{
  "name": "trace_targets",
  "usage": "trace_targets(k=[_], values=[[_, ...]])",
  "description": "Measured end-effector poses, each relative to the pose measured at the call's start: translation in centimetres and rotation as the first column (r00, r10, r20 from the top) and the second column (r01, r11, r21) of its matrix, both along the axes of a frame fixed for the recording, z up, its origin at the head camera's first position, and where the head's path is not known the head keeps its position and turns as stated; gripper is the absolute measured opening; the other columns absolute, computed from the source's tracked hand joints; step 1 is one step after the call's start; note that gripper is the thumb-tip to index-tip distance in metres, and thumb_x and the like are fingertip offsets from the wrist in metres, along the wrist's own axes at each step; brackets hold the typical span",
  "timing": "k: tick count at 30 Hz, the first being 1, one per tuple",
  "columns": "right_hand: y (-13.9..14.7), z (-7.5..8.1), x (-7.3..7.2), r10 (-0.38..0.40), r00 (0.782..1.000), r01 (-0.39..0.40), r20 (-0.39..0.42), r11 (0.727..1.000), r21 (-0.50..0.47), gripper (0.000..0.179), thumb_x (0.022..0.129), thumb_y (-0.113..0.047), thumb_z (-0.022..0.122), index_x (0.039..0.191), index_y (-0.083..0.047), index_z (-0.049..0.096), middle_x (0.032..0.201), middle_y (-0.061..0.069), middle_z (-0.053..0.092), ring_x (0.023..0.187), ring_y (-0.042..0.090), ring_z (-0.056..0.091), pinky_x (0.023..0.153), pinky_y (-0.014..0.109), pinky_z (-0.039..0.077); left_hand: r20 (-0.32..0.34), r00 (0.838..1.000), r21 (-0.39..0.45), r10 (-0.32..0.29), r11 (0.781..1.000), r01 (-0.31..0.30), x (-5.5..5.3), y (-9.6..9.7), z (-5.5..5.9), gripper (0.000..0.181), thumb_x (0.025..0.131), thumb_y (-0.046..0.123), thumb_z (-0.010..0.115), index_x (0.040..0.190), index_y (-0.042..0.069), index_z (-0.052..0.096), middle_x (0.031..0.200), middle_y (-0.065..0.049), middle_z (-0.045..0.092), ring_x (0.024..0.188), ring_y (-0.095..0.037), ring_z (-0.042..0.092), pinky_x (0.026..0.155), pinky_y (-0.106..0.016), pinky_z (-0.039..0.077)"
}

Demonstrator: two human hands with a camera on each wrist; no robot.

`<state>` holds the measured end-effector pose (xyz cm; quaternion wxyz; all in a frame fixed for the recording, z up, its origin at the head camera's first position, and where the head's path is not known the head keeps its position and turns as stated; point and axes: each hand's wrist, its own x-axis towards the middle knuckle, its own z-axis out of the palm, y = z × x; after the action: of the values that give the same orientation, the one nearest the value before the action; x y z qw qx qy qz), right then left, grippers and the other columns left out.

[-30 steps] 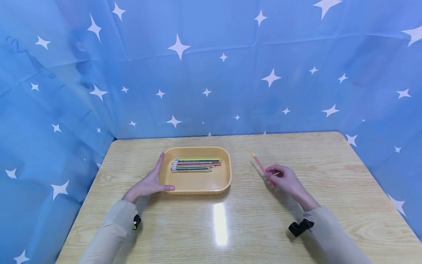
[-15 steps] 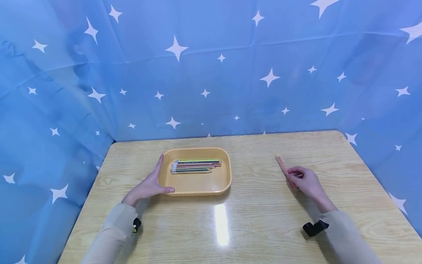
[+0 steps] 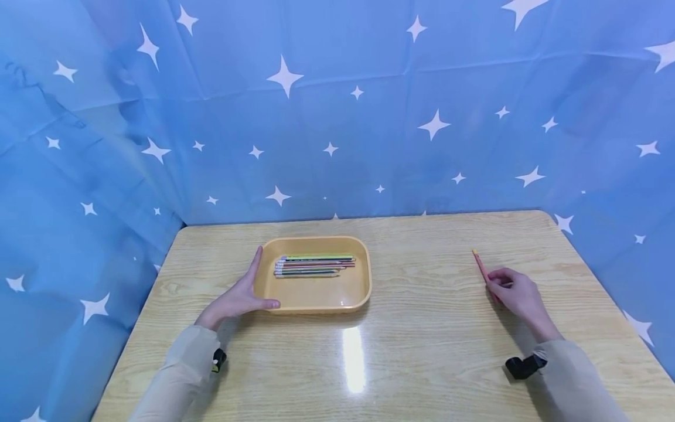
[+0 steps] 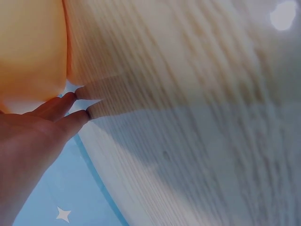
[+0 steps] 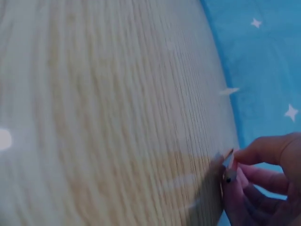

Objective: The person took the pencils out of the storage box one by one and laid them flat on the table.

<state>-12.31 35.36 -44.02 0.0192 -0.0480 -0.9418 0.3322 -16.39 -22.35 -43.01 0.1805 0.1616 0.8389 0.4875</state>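
In the head view, the left hand point(image 3: 236, 299) rests against the left end of a shallow yellow-orange tray point(image 3: 316, 301), its fingers straight along the side and thumb at the near rim. Several pencils point(image 3: 315, 266) lie side by side in the tray. Over the right part of the table, the right hand point(image 3: 519, 296) pinches a pink-red pencil point(image 3: 480, 265) between thumb and fingers, its yellow end pointing away. A pointed pencil tip point(image 5: 229, 153) and a dark round end point(image 5: 229, 179) show at the right fingertips; whether these belong to one pencil I cannot tell.
The light wood table point(image 3: 411, 351) has rounded far corners and reflects a bright patch of light. A blue curtain with white stars point(image 3: 369, 146) hangs behind it and along the sides. Each wrist wears a black camera point(image 3: 524, 367).
The right hand has moved rightward and slightly nearer, away from the tray, with the pink-red pencil still pinched. The left hand and the tray have stayed in place.
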Motion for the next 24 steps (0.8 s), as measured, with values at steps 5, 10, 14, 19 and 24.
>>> trace_targets(k=[5, 10, 14, 19, 24], values=[[0.3, -0.6, -0.1, 0.002, 1.000, -0.002, -0.009, 1.000, -0.004, 0.023, 0.094, -0.013, 0.061, 0.104, 0.008, 0.063, 0.085, 0.011, 0.062, 0.073, 0.016, 0.055, 0.053, 0.023, 0.043, 0.008, 1.000, -0.005, 0.008, 1.000, -0.008, 0.1, 0.1, -0.1, 0.129, 0.076, 0.021, 0.084, 0.151, 0.016, -0.021, 0.158, -0.015, -0.019, 0.143, -0.039, -0.003, 0.114, -0.054, 0.005], [0.4, -0.8, -0.3, -0.001, 1.000, 0.001, -0.030, 1.000, 0.003, 0.020, 0.093, -0.011, 0.062, 0.103, 0.007, 0.063, 0.084, 0.010, 0.061, 0.070, 0.015, 0.053, 0.052, 0.023, 0.042, 0.004, 1.000, -0.010, 0.012, 1.000, -0.012, 0.1, 0.1, -0.2, 0.129, 0.076, 0.022, 0.084, 0.152, 0.015, -0.021, 0.158, -0.015, -0.018, 0.143, -0.040, -0.002, 0.113, -0.054, 0.006], [0.4, -0.6, -0.2, 0.002, 1.000, -0.002, -0.029, 1.000, 0.004, 0.021, 0.094, -0.013, 0.062, 0.103, 0.006, 0.063, 0.084, 0.010, 0.061, 0.070, 0.014, 0.054, 0.053, 0.023, 0.042, 0.002, 1.000, -0.017, 0.014, 1.000, -0.014, 0.0, 0.1, -0.3, 0.129, 0.076, 0.022, 0.084, 0.152, 0.014, -0.021, 0.158, -0.016, -0.017, 0.143, -0.040, -0.001, 0.113, -0.054, 0.007], [0.2, -0.1, 0.0, -0.012, 1.000, 0.012, -0.028, 1.000, 0.001, 0.025, 0.095, -0.017, 0.061, 0.105, 0.006, 0.063, 0.089, 0.013, 0.062, 0.073, 0.013, 0.055, 0.055, 0.022, 0.044, -0.010, 1.000, -0.019, 0.012, 1.000, -0.012, -0.1, 0.1, -0.5, 0.130, 0.076, 0.023, 0.084, 0.152, 0.015, -0.021, 0.158, -0.014, -0.018, 0.144, -0.039, -0.001, 0.113, -0.054, 0.006], [-0.1, 0.7, -0.1, -0.023, 0.998, 0.022, -0.065, 1.000, -0.008, 0.027, 0.096, -0.018, 0.058, 0.107, 0.006, 0.063, 0.094, 0.017, 0.062, 0.071, 0.007, 0.056, 0.053, 0.021, 0.046, -0.003, 1.000, -0.016, 0.009, 1.000, -0.009, -0.2, 0.0, -0.5, 0.129, 0.077, 0.023, 0.084, 0.151, 0.017, -0.022, 0.158, -0.014, -0.018, 0.144, -0.039, -0.001, 0.114, -0.053, 0.007]])
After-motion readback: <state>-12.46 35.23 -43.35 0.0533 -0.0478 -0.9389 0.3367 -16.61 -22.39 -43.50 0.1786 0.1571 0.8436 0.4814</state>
